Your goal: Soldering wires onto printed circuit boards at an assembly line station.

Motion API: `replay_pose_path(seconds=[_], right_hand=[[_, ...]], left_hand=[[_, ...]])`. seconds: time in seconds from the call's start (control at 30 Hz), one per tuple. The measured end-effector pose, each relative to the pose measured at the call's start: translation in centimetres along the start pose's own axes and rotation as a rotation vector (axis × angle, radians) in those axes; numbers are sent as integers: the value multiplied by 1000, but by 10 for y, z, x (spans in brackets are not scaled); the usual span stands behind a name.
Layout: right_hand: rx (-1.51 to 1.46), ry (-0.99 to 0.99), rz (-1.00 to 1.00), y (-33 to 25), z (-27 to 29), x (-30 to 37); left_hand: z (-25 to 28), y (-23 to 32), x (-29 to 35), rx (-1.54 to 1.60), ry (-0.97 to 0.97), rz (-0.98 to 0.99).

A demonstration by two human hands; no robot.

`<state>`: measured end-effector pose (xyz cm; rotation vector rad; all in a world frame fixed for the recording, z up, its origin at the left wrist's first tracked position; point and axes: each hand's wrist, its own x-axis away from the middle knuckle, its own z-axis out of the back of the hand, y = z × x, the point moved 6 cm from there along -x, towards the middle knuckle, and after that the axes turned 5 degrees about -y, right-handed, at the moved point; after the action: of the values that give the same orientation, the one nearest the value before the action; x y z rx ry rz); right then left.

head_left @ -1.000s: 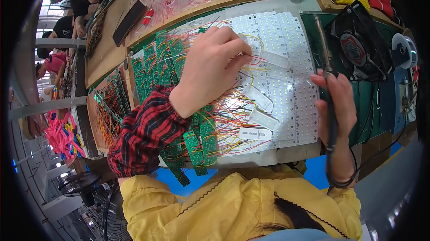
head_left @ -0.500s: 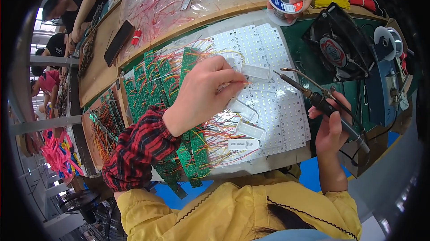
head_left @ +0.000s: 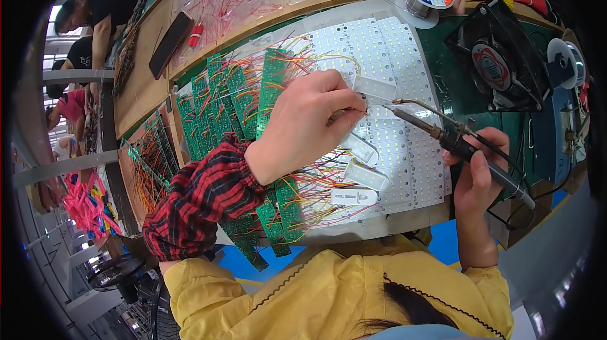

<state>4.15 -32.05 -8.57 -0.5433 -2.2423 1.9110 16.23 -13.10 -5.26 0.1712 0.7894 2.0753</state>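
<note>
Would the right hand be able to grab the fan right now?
Probably not as things stand: the right hand is taken up with a soldering iron, though the way to the nearby fan looks otherwise free.

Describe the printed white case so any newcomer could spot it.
Find the broad white dotted boards right of centre. On their left half lie small pale cases; choose the white case nearest the yellow jacket. Only it visibly bears dark printing.

The LED panels (head_left: 414,163) lie right of the circuit boards (head_left: 272,90), left of the fan (head_left: 492,67).
</note>
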Motion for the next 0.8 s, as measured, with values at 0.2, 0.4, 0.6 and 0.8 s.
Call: replay_pose_path(seconds=[0.2,0.4,0.6,0.8], right_hand=[[37,-141,17,-2,-8,9],[103,-244,97,-3,-13,9],[176,-275,130,-3,-15,10],[186,-283,119,-4,-16,9]], left_hand=[[0,-1,1,23,-32,45],[-4,0,0,7,15,-25],[-6,2,0,-39,-39,6],[-6,0,1,-5,9,1]])
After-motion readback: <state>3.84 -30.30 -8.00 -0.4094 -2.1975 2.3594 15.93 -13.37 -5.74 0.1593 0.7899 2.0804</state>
